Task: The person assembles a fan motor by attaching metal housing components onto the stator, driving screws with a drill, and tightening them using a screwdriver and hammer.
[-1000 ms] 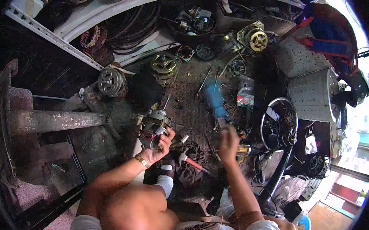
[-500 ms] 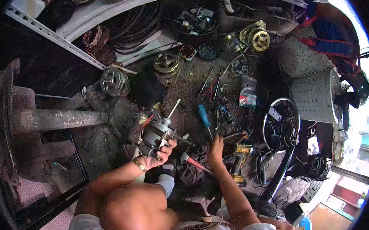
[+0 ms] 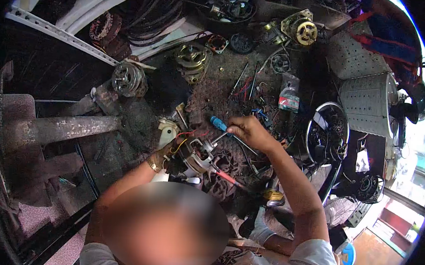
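Observation:
A motor (image 3: 197,157) with red and yellow wires is in my left hand (image 3: 162,157), whose fingers are partly hidden behind it. Its metal shaft points up and right. Close to the shaft's tip, my right hand (image 3: 246,131) has its fingers closed around a screwdriver. The screwdriver's blue handle (image 3: 218,123) sticks out to the left of the fingers, and its blade slants down to the right. Just below the motor's right side lies a hammer with a red handle (image 3: 228,177).
A yellow drill (image 3: 273,194) lies right of the hammer. A round metal bowl (image 3: 329,105) of wires stands at the right. Other motors (image 3: 129,79), a plastic packet (image 3: 289,99) and thin rods (image 3: 254,81) lie farther back. A perforated white drum (image 3: 366,100) is at the right.
The motor has turned in my left hand, its shaft now tilting further right. My right hand has moved up and left with the screwdriver, bringing it close to the motor's shaft.

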`<control>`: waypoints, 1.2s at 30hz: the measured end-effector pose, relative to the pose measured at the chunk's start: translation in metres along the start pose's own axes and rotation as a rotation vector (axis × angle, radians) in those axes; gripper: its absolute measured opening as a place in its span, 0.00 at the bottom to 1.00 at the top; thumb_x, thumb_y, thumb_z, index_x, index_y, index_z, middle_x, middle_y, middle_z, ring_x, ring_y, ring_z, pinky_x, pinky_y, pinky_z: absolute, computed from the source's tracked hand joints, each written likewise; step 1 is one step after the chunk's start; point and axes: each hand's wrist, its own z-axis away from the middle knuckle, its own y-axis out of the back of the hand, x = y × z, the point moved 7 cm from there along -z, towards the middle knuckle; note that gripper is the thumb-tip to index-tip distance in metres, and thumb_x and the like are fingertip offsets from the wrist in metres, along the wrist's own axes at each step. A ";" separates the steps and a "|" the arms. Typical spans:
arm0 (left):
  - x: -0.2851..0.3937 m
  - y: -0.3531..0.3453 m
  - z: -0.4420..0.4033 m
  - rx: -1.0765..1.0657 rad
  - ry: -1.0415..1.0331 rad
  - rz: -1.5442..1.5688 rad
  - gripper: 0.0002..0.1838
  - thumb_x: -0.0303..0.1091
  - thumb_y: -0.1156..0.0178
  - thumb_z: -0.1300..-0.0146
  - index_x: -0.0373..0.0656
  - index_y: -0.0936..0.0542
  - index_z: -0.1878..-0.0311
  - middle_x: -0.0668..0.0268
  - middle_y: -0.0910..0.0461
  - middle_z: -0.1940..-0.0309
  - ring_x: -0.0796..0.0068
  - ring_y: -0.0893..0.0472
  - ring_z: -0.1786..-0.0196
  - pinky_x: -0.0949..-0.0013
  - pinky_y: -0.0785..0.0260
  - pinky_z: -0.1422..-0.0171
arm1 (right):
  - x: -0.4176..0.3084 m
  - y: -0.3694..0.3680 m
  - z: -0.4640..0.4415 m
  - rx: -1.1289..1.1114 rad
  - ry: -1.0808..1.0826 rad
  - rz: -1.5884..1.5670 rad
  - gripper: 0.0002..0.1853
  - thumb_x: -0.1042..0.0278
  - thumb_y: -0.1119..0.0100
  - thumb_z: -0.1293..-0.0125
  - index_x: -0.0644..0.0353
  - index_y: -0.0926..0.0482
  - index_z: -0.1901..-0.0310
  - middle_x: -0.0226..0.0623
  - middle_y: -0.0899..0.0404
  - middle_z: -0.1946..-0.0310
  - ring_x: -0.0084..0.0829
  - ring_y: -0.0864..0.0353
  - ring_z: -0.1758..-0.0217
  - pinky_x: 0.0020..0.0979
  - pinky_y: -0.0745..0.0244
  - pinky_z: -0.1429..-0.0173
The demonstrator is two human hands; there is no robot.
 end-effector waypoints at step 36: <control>0.052 -0.008 0.022 0.555 -0.227 -1.444 0.62 0.44 0.22 0.69 0.33 0.48 0.32 0.58 0.38 0.38 0.67 0.39 0.34 0.66 0.51 0.30 | 0.013 -0.014 0.003 0.070 0.010 0.200 0.13 0.61 0.40 0.40 0.64 0.22 0.70 0.48 0.27 0.81 0.48 0.27 0.77 0.40 0.34 0.72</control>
